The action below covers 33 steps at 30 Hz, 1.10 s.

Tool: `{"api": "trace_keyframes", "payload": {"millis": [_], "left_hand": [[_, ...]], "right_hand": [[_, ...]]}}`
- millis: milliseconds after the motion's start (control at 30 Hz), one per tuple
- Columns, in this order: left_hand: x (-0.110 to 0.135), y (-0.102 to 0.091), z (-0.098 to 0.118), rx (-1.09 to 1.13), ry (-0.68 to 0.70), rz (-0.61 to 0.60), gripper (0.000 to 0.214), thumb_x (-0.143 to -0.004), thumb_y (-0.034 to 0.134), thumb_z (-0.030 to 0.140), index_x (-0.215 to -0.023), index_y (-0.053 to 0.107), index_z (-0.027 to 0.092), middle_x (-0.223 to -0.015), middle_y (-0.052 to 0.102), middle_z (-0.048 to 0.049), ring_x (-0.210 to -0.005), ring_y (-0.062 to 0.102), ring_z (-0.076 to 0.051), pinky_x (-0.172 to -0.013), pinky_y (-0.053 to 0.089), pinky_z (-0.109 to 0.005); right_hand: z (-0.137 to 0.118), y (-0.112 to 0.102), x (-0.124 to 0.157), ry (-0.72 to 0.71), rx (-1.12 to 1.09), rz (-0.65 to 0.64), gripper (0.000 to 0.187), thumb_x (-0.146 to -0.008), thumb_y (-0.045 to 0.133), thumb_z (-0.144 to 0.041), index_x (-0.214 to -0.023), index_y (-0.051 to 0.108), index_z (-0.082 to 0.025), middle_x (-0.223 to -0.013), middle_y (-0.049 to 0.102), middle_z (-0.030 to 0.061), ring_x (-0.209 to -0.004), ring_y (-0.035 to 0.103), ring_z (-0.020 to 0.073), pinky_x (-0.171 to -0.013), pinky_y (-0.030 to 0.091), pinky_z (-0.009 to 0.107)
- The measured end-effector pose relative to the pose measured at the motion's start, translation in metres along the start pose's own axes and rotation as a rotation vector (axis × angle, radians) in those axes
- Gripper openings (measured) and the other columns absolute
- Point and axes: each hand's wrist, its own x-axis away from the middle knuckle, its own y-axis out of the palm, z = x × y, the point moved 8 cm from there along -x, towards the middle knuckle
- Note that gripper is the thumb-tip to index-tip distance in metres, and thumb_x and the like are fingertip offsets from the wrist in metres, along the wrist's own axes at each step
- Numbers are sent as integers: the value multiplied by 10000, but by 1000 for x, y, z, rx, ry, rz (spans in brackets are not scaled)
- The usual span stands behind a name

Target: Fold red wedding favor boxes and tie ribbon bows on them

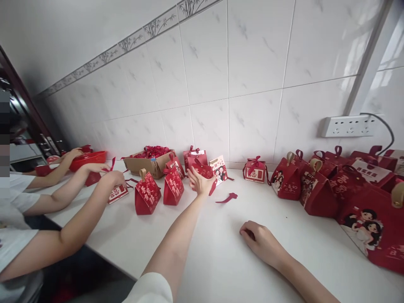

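My left hand (pixel 201 183) reaches out over the white table, its fingers at the left side of a red gift box (pixel 202 168) and its thumb at the right. The palm hides much of that box. Close by on the right leans a pale card-like panel with a cartoon couple (pixel 220 171). My right hand (pixel 259 240) rests on the tabletop with its fingers curled in, and nothing shows in it. Between the hands lies a loose dark red ribbon (pixel 226 198). Two peaked red gift boxes, one nearer (pixel 147 194) and one farther (pixel 173 188), stand left of my left hand.
Many finished-looking red boxes (pixel 318 193) crowd the right side. A small ribboned box (pixel 255 171) stands by the wall. A cardboard box of red ribbons (pixel 148 162) and a red basin (pixel 90 158) are leftward. Co-workers' hands (pixel 115 180) handle boxes at left.
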Motion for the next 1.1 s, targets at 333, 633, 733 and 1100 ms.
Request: {"api": "trace_keyframes", "payload": {"millis": [333,633,733,1100], "left_hand": [[-13,-25,16,163,105,-37,986,-610,723,370,-1380,138,180,-1401,300,-212,-1349,253,-332,-1086,210,-535],[114,-29,49,503,206,-125,1010,-530,783,443,-1351,235,229,-1365,335,-153,-1311,309,-337,-1079,269,-492],[142,-16,53,477,296,-299,928,-556,780,433,-1325,301,231,-1316,412,-142,-1283,354,-340,-1054,286,-505],[116,-35,56,655,245,-430,182,-743,594,355,-782,544,184,-891,552,-31,-824,556,-160,-749,463,-253]], "right_hand": [[-6,-5,-3,2,-49,75,190,-808,403,-217,-721,572,-197,-756,626,33,-674,561,164,-643,433,290],[9,-48,12,52,-529,574,523,-829,439,-555,-1210,362,-205,-1288,439,134,-1111,498,225,-881,456,369],[4,-62,21,36,-587,660,397,-844,461,-512,-1099,426,-210,-1171,522,96,-1057,516,213,-882,446,358],[-13,-73,21,-48,-377,482,323,-900,362,-489,-803,454,-195,-689,491,-8,-678,491,139,-613,434,247]]}}
